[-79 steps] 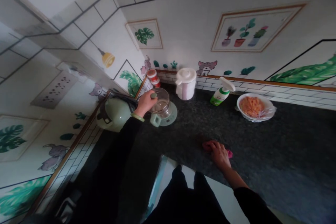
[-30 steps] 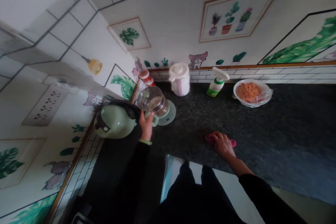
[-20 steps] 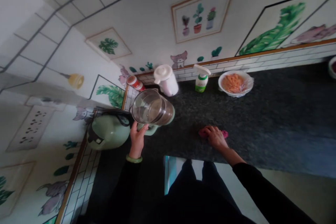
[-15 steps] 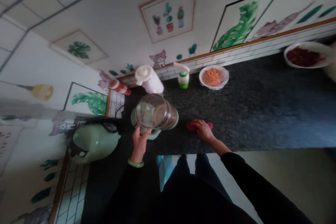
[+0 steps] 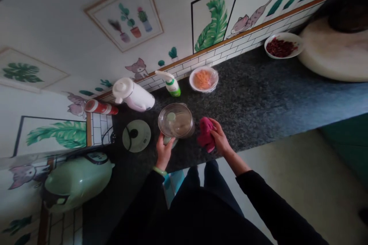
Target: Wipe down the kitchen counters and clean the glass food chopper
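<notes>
My left hand (image 5: 163,152) is closed round the pale green handle of a glass kettle (image 5: 186,128) with a metal rim. The kettle's open top faces me; I cannot tell whether its bottom touches the counter. To its left lies a round pale green kettle base (image 5: 143,133) with a dark centre. In my right hand (image 5: 220,138) is a bunched pink cloth (image 5: 206,132), gripped at its right side, just right of the kettle.
Along the wall stand a red canister (image 5: 100,107), a white jug (image 5: 135,95), a green-and-white spray bottle (image 5: 172,86) and a film-covered bowl of orange food (image 5: 214,86). A bowl of dark red food (image 5: 297,48) is far right. A green appliance (image 5: 80,182) sits left on the dark counter (image 5: 244,95).
My left hand has moved the kettle right, off its base, which now shows fully. My right hand has gathered the cloth up from the counter. The view has turned rightward.
</notes>
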A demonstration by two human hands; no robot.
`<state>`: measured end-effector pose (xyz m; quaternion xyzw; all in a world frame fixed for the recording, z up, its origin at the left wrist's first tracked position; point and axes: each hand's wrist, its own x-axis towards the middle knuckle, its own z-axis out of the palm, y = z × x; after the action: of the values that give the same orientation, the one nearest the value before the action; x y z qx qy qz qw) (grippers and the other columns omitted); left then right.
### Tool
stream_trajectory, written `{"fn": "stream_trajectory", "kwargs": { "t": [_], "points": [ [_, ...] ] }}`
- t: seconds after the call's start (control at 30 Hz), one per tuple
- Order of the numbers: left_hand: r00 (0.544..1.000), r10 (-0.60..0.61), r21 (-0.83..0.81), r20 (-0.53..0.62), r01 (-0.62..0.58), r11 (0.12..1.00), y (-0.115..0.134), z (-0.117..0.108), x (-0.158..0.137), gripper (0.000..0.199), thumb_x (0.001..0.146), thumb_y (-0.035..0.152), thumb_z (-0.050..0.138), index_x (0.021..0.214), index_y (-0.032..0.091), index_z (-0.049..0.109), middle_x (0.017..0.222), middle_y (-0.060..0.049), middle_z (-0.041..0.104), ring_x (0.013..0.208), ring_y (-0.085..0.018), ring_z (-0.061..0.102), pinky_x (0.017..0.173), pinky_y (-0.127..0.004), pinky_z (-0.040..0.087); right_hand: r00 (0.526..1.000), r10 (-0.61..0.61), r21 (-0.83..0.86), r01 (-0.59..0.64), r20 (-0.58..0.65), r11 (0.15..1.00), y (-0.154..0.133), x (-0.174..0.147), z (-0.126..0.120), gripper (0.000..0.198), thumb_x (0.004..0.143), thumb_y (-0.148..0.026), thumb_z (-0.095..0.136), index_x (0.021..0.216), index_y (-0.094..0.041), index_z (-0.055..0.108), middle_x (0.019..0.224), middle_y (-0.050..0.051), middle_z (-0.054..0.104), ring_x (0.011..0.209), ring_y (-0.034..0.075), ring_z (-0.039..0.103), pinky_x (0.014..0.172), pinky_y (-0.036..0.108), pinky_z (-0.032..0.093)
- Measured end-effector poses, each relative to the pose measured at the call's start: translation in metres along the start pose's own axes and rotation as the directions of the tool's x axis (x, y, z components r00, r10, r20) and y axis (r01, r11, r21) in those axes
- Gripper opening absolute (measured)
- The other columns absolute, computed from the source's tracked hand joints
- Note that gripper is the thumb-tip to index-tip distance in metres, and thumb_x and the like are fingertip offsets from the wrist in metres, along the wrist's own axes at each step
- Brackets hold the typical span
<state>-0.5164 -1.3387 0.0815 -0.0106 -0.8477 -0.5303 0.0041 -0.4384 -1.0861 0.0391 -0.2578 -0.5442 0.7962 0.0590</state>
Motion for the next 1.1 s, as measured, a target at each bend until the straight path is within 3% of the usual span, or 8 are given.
{"fn": "stream_trajectory", "kwargs": {
  "t": [0.17, 0.27, 0.5, 0.67, 0.77, 0.9, 1.0, 1.1],
  "points": [
    [1.0, 0.024, 0.014, 0.007, -0.024, 1.0, 0.0, 0.011, 0.006, 0.047, 0.078, 0.043, 0.077, 0.118, 0.02, 0.069, 0.115, -0.01, 0.075, 0.113, -0.029, 0.069, 0.108, -0.047, 0.051, 0.997, 0.082, 0.198, -0.08, -0.002, 0.977, 0.006, 0.006, 0.003, 0.054, 0.085, -0.044, 0.067, 0.136, -0.03, 0.06, 0.139, 0.0, 0.067, 0.126, 0.025, 0.063, 0.109, 0.041, 0.052],
    [0.999, 0.033, 0.044, 0.033, -0.034, 0.998, -0.003, 0.011, 0.009, 0.048, 0.078, 0.044, 0.077, 0.119, 0.02, 0.069, 0.116, -0.009, 0.075, 0.112, -0.029, 0.07, 0.107, -0.044, 0.051, 0.987, 0.142, 0.318, -0.161, 0.08, 0.934, 0.005, 0.01, 0.005, 0.049, 0.085, -0.043, 0.068, 0.132, -0.031, 0.064, 0.14, 0.0, 0.068, 0.134, 0.026, 0.06, 0.116, 0.044, 0.048],
    [0.997, -0.002, 0.133, 0.079, -0.009, 0.991, -0.011, 0.003, 0.015, 0.052, 0.075, 0.047, 0.079, 0.118, 0.019, 0.068, 0.115, -0.01, 0.075, 0.11, -0.028, 0.069, 0.106, -0.043, 0.051, 0.972, 0.177, 0.449, -0.228, 0.152, 0.864, 0.006, 0.017, 0.005, 0.046, 0.086, -0.046, 0.068, 0.129, -0.031, 0.068, 0.14, -0.001, 0.07, 0.139, 0.027, 0.058, 0.123, 0.05, 0.042],
    [0.983, 0.037, 0.113, 0.182, -0.058, 0.992, 0.013, -0.026, 0.018, 0.075, 0.087, 0.061, 0.069, 0.148, 0.021, 0.051, 0.149, -0.015, 0.058, 0.14, -0.031, 0.055, 0.118, -0.047, 0.043, 0.979, 0.165, 0.509, -0.205, 0.123, 0.836, 0.007, 0.024, 0.008, 0.045, 0.085, -0.047, 0.07, 0.128, -0.033, 0.071, 0.144, -0.002, 0.067, 0.144, 0.027, 0.054, 0.128, 0.05, 0.035],
    [0.966, 0.234, 0.232, 0.109, -0.254, 0.939, 0.048, -0.025, 0.036, 0.071, 0.101, 0.06, 0.046, 0.162, 0.025, 0.033, 0.17, -0.014, 0.033, 0.158, -0.028, 0.029, 0.129, -0.049, 0.026, 0.994, 0.08, 0.454, -0.107, 0.079, 0.885, -0.008, 0.019, 0.018, 0.05, 0.091, -0.048, 0.064, 0.138, -0.032, 0.066, 0.154, -0.002, 0.058, 0.15, 0.026, 0.046, 0.132, 0.051, 0.027],
    [0.89, 0.385, 0.449, 0.243, -0.455, 0.769, 0.088, 0.015, 0.075, 0.079, 0.1, 0.062, 0.049, 0.165, 0.022, 0.028, 0.175, -0.015, 0.016, 0.164, -0.032, 0.005, 0.133, -0.055, 0.01, 0.967, -0.248, 0.167, 0.236, 0.055, 0.957, -0.031, -0.008, 0.039, 0.051, 0.104, -0.047, 0.049, 0.153, -0.035, 0.051, 0.168, -0.005, 0.038, 0.159, 0.023, 0.028, 0.135, 0.05, 0.015],
    [0.889, 0.345, 0.497, 0.3, -0.455, 0.739, 0.095, 0.043, 0.094, 0.08, 0.098, 0.064, 0.051, 0.163, 0.021, 0.033, 0.172, -0.018, 0.027, 0.163, -0.035, 0.013, 0.131, -0.06, 0.013, 0.897, -0.422, -0.062, 0.432, 0.128, 0.9, -0.03, -0.032, 0.054, 0.055, 0.107, -0.042, 0.044, 0.162, -0.039, 0.036, 0.173, -0.006, 0.026, 0.162, 0.023, 0.019, 0.135, 0.051, 0.013],
    [0.897, 0.287, 0.505, 0.336, -0.429, 0.749, 0.092, 0.05, 0.097, 0.076, 0.1, 0.063, 0.048, 0.161, 0.021, 0.037, 0.166, -0.018, 0.039, 0.159, -0.034, 0.029, 0.13, -0.057, 0.022, 0.879, -0.461, -0.126, 0.475, 0.122, 0.871, -0.021, -0.033, 0.064, 0.057, 0.11, -0.038, 0.037, 0.166, -0.04, 0.023, 0.174, -0.006, 0.022, 0.162, 0.022, 0.02, 0.134, 0.051, 0.019]
  ]
}}
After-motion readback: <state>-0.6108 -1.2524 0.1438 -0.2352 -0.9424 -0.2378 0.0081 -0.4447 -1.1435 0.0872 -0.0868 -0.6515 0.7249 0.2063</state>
